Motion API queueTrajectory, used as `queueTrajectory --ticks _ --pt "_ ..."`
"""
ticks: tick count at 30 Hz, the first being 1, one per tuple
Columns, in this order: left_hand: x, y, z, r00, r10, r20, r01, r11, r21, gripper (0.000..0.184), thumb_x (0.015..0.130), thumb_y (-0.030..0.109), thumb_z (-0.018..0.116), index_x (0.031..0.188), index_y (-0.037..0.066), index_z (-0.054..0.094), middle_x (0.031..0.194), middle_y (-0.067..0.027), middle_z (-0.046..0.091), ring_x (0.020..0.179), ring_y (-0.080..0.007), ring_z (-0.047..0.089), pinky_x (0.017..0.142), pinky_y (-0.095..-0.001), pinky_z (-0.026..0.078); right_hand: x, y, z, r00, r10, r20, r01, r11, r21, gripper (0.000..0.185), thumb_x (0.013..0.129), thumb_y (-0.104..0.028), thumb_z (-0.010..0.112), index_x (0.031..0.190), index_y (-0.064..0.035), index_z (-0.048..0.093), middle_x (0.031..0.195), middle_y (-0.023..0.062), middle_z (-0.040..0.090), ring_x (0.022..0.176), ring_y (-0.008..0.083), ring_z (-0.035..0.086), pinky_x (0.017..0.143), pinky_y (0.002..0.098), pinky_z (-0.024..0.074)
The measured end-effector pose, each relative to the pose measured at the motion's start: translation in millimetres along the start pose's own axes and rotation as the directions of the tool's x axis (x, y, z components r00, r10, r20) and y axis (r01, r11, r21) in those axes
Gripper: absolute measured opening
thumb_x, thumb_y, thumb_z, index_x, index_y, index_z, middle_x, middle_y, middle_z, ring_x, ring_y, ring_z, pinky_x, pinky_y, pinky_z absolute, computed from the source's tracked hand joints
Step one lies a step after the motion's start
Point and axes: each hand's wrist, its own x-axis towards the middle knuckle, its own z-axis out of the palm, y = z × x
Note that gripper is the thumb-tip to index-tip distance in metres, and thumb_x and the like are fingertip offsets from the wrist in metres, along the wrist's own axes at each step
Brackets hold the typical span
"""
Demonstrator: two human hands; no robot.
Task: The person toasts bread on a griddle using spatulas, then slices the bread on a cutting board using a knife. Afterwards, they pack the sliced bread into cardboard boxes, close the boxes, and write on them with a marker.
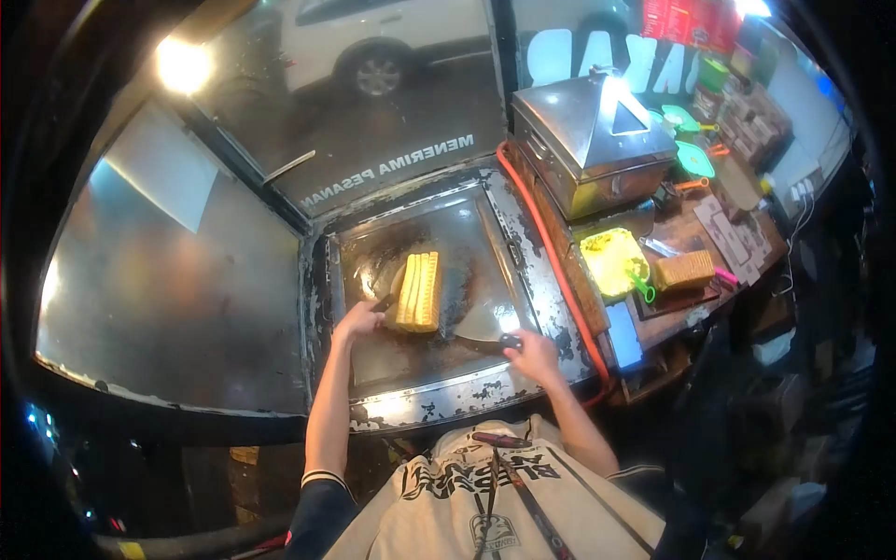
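Observation:
A yellow block of bread in several layers [418, 291] lies on the dark flat griddle [383, 359]. My left hand [357, 321] is closed around the dark handle of a scraper [384, 303] at the block's left side; most of its blade is hidden behind the bread. On the other side, my right hand [534, 355] grips the black handle of a spatula [510, 342]. Its thin blade points left along the griddle, near the block's lower right corner. Whether that blade touches the bread I cannot tell.
Right of the griddle runs an orange hose [551, 257]. Beyond it a wooden counter holds a metal box with a pyramid lid [593, 131], a tub of yellow spread [611, 261] with a green-handled tool, and a brown bread loaf [684, 271]. Glass panels [187, 280] enclose the left and back.

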Motion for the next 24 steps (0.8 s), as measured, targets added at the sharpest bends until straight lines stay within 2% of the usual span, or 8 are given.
queueTrajectory --ticks 5,7,9,12,15,19,21,24 --pt "-27.4 20.2 29.1 0.993 0.107 0.050 -0.111 0.990 0.083 0.019 0.084 0.013 0.058 0.097 0.000 0.062 0.066 -0.0019 0.054 0.055 -0.0106 0.047 0.048 -0.0270 0.037 14.7 30.2 17.3 1.000 0.030 0.001 -0.030 0.998 -0.058 0.036 0.071 -0.022 0.073 0.106 -0.0185 0.066 0.090 0.0113 0.068 0.085 0.0310 0.064 0.075 0.0401 0.0500" --pt "-35.8 34.8 35.4 0.992 0.006 0.123 -0.005 1.000 -0.009 0.019 0.086 0.013 0.056 0.100 0.001 0.062 0.067 -0.0013 0.053 0.055 -0.0095 0.046 0.047 -0.0262 0.036 28.4 7.8 23.7 1.000 0.003 -0.029 -0.004 0.999 -0.036 0.035 0.071 -0.017 0.071 0.106 -0.0178 0.067 0.094 0.0134 0.067 0.086 0.0320 0.064 0.076 0.0413 0.0500" --pt "-36.5 35.8 37.1 0.985 -0.058 0.162 0.077 0.991 -0.113 0.017 0.088 0.013 0.055 0.099 0.002 0.062 0.067 -0.0005 0.052 0.054 -0.0089 0.046 0.046 -0.0261 0.036 34.3 -15.3 28.6 0.983 -0.104 -0.149 0.088 0.990 -0.112 0.033 0.071 -0.015 0.070 0.104 -0.0161 0.067 0.090 0.0133 0.066 0.084 0.0313 0.064 0.074 0.0413 0.0501" --pt "-29.8 27.2 26.2 0.993 -0.094 0.074 0.101 0.991 -0.091 0.011 0.089 0.012 0.055 0.093 0.004 0.061 0.065 0.0008 0.051 0.052 -0.0087 0.046 0.045 -0.0262 0.035 11.9 -54.1 -1.6 0.969 -0.206 -0.134 0.168 0.952 -0.255 0.030 0.070 -0.011 0.067 0.100 -0.0132 0.067 0.086 0.0131 0.065 0.081 0.0317 0.064 0.070 0.0428 0.0505" --pt "-23.1 19.2 15.3 0.995 -0.079 0.069 0.081 0.996 -0.035 0.009 0.089 0.012 0.055 0.089 0.004 0.060 0.064 0.0015 0.050 0.050 -0.0087 0.045 0.043 -0.0259 0.034 -9.7 -61.9 -31.1 0.985 -0.131 -0.112 0.116 0.984 -0.132 0.030 0.069 -0.011 0.068 0.099 -0.0145 0.067 0.087 0.0119 0.064 0.080 0.0308 0.064 0.070 0.0423 0.0506" --pt "-17.9 7.6 18.9 0.989 -0.019 0.146 0.031 0.997 -0.077 0.014 0.088 0.012 0.055 0.097 0.003 0.060 0.063 0.0023 0.049 0.050 -0.0076 0.044 0.043 -0.0248 0.033 -6.6 -9.9 -20.9 0.996 -0.004 -0.085 -0.008 0.990 -0.142 0.033 0.068 -0.012 0.073 0.101 -0.0146 0.067 0.088 0.0107 0.066 0.081 0.0299 0.064 0.073 0.0400 0.0503" --pt "-34.3 28.1 28.7 0.984 0.028 0.178 -0.012 0.996 -0.093 0.010 0.087 0.014 0.056 0.088 0.004 0.057 0.064 0.0017 0.048 0.050 -0.0077 0.043 0.042 -0.0247 0.033 -2.1 16.3 -14.0 0.996 0.068 -0.058 -0.072 0.994 -0.083 0.035 0.068 -0.014 0.074 0.102 -0.0146 0.068 0.092 0.0106 0.067 0.083 0.0304 0.064 0.074 0.0396 0.0503" --pt "-38.1 33.9 59.6 0.967 0.100 0.234 -0.061 0.984 -0.170 0.011 0.087 0.014 0.056 0.083 0.004 0.055 0.064 0.0017 0.047 0.051 -0.0075 0.043 0.043 -0.0245 0.033 -2.2 31.2 -7.5 0.998 0.015 -0.065 -0.016 1.000 -0.022 0.036 0.069 -0.014 0.075 0.104 -0.0138 0.068 0.094 0.0118 0.068 0.090 0.0297 0.063 0.077 0.0402 0.0499"
